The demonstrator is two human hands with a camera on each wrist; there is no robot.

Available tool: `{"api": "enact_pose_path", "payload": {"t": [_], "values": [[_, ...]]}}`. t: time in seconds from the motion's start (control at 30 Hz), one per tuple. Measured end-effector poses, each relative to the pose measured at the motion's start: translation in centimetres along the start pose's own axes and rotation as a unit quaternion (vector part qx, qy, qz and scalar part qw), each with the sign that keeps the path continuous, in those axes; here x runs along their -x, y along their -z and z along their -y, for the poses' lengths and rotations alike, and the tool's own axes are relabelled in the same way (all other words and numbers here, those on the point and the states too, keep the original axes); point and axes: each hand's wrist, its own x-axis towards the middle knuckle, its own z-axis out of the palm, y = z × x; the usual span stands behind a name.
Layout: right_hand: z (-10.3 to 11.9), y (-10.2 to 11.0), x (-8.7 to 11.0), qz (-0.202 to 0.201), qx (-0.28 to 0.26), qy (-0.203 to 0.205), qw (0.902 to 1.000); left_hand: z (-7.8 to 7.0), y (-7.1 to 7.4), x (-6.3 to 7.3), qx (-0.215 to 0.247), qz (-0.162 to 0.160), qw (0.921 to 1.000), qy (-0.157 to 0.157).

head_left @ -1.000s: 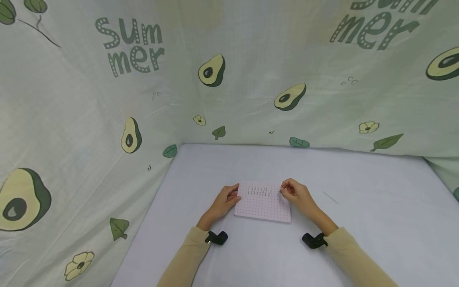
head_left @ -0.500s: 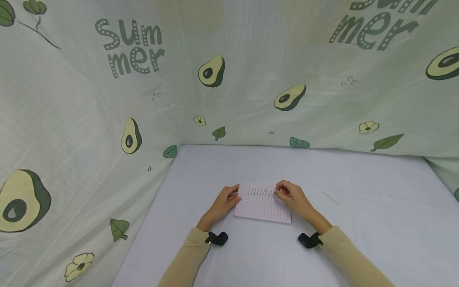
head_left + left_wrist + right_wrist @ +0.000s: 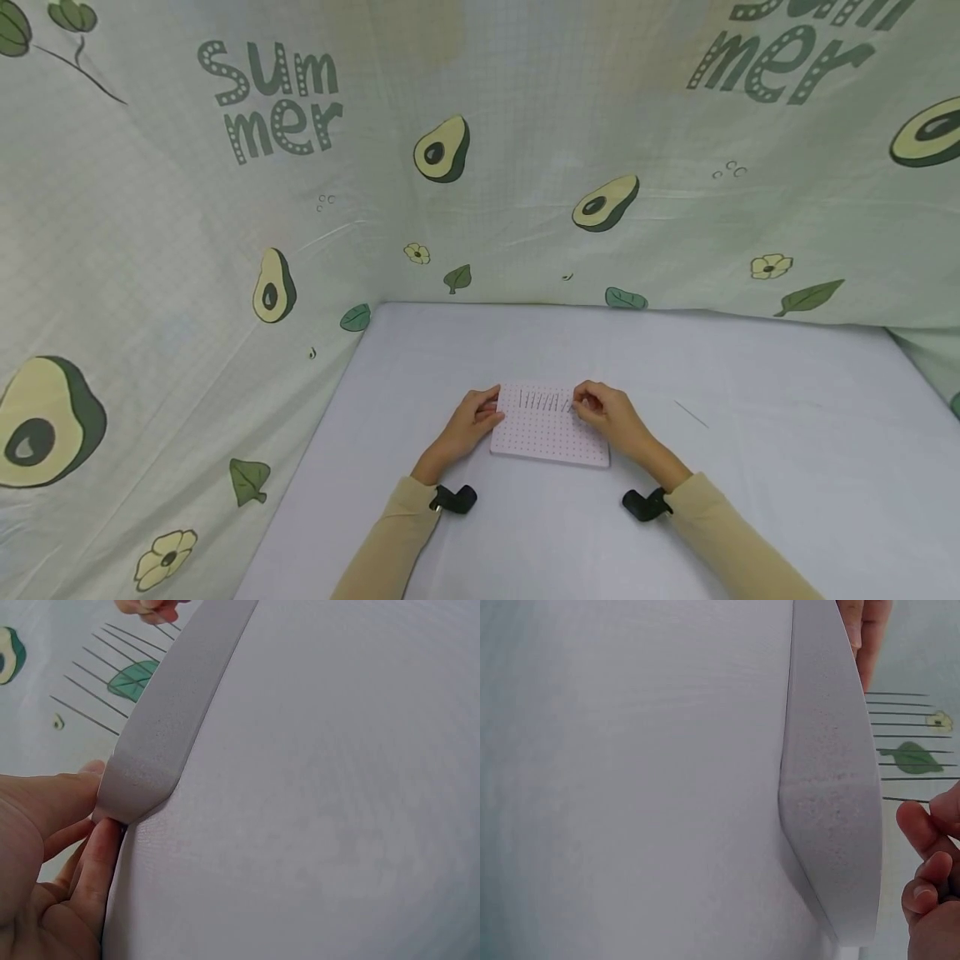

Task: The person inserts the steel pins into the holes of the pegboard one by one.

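Observation:
A pale pink board (image 3: 543,433) with a grid of small dots lies flat on the table. Several thin dark needles (image 3: 531,401) stand in a row along its far part, some leaning. My left hand (image 3: 468,423) grips the board's left edge, thumb above and fingers against the side, as the left wrist view shows. Over the right end of the row, my right hand (image 3: 611,417) pinches a needle (image 3: 906,799) between thumb and index finger. That needle's tip end meets the board, while its other end is hidden by the fingers.
A loose needle (image 3: 691,414) lies on the white-covered table (image 3: 787,467), right of the board. Printed cloth (image 3: 525,150) with avocados and leaves hangs behind and to the left. Each wrist carries a black camera (image 3: 647,505).
My right hand has moved left and slightly nearer, from the board's far right corner to the end of the needle row. My left hand and the board stay put.

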Motion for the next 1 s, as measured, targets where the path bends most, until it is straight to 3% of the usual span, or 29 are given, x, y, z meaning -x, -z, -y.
{"api": "enact_pose_path", "payload": {"t": [0.17, 0.67, 1.0], "values": [[-0.1, -0.2, 0.0, -0.002, 0.009, 0.012, 0.9999, 0.2, 0.0, 0.1, -0.001, 0.001, 1.0, -0.007], [0.1, 0.3, 0.0, 0.023, 0.021, -0.031, 0.999, 0.1, 0.0, -0.1, -0.002, 0.003, 1.0, -0.005], [-0.5, 1.4, 0.3, 0.008, 0.028, -0.043, 0.9986, -0.1, -0.3, -0.1, -0.001, -0.008, 0.9998, -0.017]]}}
